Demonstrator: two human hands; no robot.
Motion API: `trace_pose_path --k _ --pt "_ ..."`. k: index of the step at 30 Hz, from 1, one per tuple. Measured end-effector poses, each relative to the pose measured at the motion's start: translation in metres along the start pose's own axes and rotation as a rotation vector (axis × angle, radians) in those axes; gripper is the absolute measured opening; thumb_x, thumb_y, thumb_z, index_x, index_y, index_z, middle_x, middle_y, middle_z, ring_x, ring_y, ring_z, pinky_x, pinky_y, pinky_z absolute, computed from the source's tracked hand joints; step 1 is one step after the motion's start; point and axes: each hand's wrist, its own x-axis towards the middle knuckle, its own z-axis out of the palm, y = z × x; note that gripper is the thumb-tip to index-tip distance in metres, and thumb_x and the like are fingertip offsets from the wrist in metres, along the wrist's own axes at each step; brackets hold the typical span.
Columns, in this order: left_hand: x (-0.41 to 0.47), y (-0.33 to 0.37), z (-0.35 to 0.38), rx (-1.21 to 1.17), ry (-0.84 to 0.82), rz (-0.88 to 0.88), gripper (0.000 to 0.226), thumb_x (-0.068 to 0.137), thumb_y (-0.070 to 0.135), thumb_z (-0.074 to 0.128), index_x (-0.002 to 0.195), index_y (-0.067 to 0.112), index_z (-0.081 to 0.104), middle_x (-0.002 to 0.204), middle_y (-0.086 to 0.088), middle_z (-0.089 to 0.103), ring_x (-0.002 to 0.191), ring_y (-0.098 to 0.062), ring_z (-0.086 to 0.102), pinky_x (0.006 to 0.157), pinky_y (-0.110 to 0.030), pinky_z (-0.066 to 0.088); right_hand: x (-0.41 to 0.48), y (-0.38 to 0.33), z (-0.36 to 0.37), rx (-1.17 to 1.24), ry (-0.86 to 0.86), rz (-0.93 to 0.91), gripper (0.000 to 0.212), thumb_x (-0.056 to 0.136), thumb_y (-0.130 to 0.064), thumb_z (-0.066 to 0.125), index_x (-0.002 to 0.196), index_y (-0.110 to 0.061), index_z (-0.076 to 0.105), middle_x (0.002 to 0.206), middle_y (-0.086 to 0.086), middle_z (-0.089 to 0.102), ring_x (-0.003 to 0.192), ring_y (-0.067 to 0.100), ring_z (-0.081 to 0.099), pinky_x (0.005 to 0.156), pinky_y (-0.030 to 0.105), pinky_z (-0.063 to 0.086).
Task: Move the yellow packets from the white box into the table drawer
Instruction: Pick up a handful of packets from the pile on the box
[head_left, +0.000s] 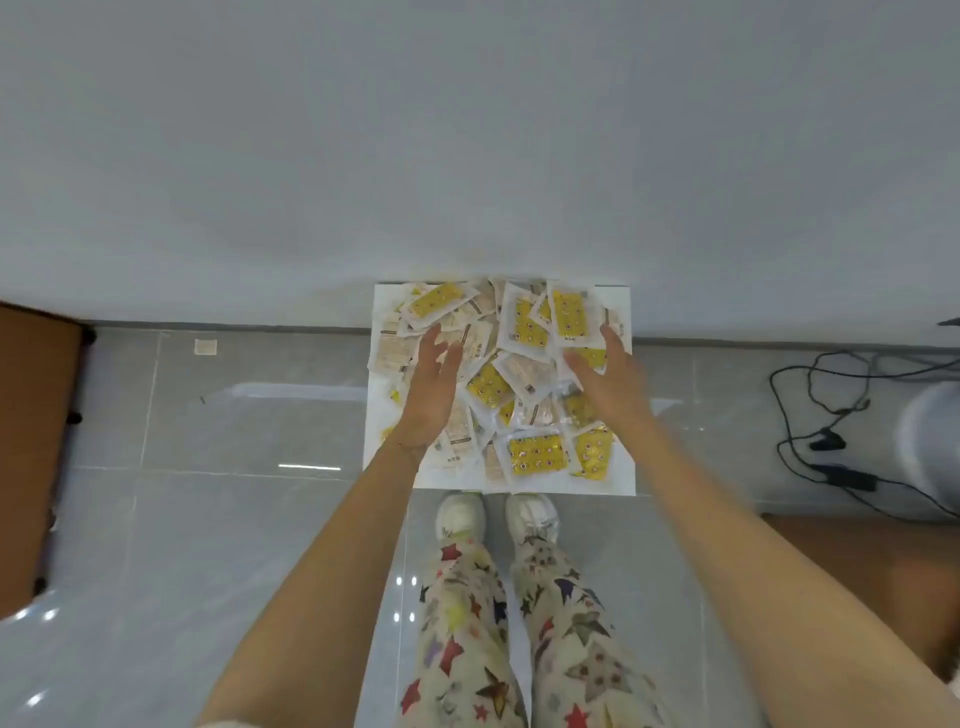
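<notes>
The box (626, 467) sits on the floor (208, 519), with its far side against the wall (467, 156). It is full of packets (535, 453). They lie in a messy heap, one on top of another. Some show their yellow side and some show a pale side.

A person stands at the near side of the box, with both shoes (460, 514) just beside its edge. Both arms reach down over the box. The left hand (434, 387) is over the left half of the heap. The right hand (610, 382) is over the right half. The hands are apart, with packets showing between them. The fingers are straight and a little spread, and neither hand holds anything. I cannot tell if the fingertips touch the packets or hang just above them.

I think the job has hardly begun. The heap fills the box from side to side, and no packet is in a hand or out on the floor. The drawer is not in view, so I cannot tell if any packets are in it. The hands look ready to scoop up a bunch, and almost all the moving is left to do.

A brown thing (31, 441) stands far to the left of the box. It may be the table, but I cannot be sure. Black cords (831, 441) lie well off to the right of the box.
</notes>
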Motion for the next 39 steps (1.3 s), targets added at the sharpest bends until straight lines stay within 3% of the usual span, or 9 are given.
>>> trace_pose_path --k 2,6,9,13,18,27,31,35,39 --pt "0.019 -0.008 0.004 -0.005 0.014 0.008 0.052 0.102 0.037 0.038 0.151 0.031 0.019 0.143 0.005 0.036 0.127 -0.008 0.035 0.1 -0.028 0.026 0.021 0.006 0.008 0.087 0.03 0.034 0.076 0.086 -0.064 0.05 0.15 -0.034 0.021 0.154 0.004 0.031 0.14 0.03 0.03 0.11 0.055 0.031" --pt "0.056 -0.045 0.006 0.022 0.004 0.047 0.058 0.098 0.037 0.05 0.15 0.03 0.023 0.148 -0.001 0.037 0.136 -0.015 0.037 0.112 -0.039 0.032 0.056 0.025 0.029 0.273 0.09 0.145 0.081 0.082 -0.063 0.058 0.149 -0.034 0.023 0.154 0.004 0.03 0.141 0.029 0.028 0.112 0.055 0.03" --pt "0.081 -0.076 0.002 0.097 0.043 0.091 0.073 0.086 0.051 0.058 0.149 0.026 0.03 0.148 0.001 0.04 0.133 -0.007 0.04 0.114 -0.047 0.032 0.079 0.042 0.045 0.21 0.116 0.204 0.085 0.082 -0.058 0.062 0.151 -0.029 0.02 0.156 0.006 0.025 0.143 0.032 0.021 0.113 0.054 0.025" --pt "0.096 -0.106 -0.003 0.406 0.209 0.184 0.071 0.081 0.055 0.063 0.143 0.035 0.035 0.156 0.001 0.025 0.145 -0.019 0.018 0.116 -0.049 0.022 0.085 0.062 0.069 0.127 0.141 0.299 0.099 0.077 -0.06 0.067 0.153 -0.028 0.012 0.16 0.006 0.008 0.147 0.031 0.006 0.114 0.057 0.014" --pt "0.093 -0.119 0.002 0.502 0.188 0.14 0.097 0.071 0.06 0.068 0.15 0.028 0.022 0.159 -0.003 0.016 0.148 -0.02 0.008 0.119 -0.046 0.014 0.077 0.062 0.088 0.068 0.164 0.235 0.105 0.071 -0.061 0.073 0.151 -0.028 0.014 0.157 0.007 0.017 0.144 0.031 0.016 0.114 0.055 0.021" --pt "0.094 -0.118 0.004 0.577 0.253 0.147 0.103 0.068 0.047 0.082 0.15 0.023 0.024 0.148 -0.008 0.032 0.138 -0.028 0.025 0.109 -0.046 0.028 0.081 0.052 0.088 0.348 0.277 0.244 0.076 0.069 -0.05 0.077 0.135 -0.027 0.045 0.137 0.005 0.041 0.128 0.025 0.039 0.106 0.05 0.037" --pt "0.099 -0.118 -0.001 0.576 0.244 0.136 0.107 0.065 0.047 0.084 0.15 0.021 0.025 0.143 -0.009 0.032 0.134 -0.026 0.027 0.11 -0.042 0.027 0.093 0.054 0.076 0.665 0.303 0.35 0.044 0.07 -0.053 0.059 0.103 -0.024 0.067 0.105 -0.004 0.066 0.103 0.018 0.059 0.099 0.05 0.046" --pt "0.1 -0.12 -0.004 0.534 0.246 0.126 0.104 0.063 0.043 0.087 0.147 0.022 0.03 0.141 -0.009 0.03 0.132 -0.025 0.027 0.111 -0.043 0.031 0.118 0.051 0.064 0.759 0.305 0.471 0.05 0.082 -0.048 0.069 0.114 -0.014 0.053 0.107 -0.001 0.06 0.097 0.017 0.059 0.076 0.027 0.051" --pt "0.102 -0.117 -0.009 0.383 0.257 0.124 0.09 0.067 0.039 0.085 0.142 0.024 0.038 0.138 -0.004 0.036 0.128 -0.019 0.036 0.102 -0.032 0.037 0.134 0.039 0.061 0.916 0.314 0.511 0.077 0.068 -0.026 0.087 0.118 -0.021 0.029 0.113 0.003 0.05 0.097 0.021 0.061 0.076 0.047 0.059"
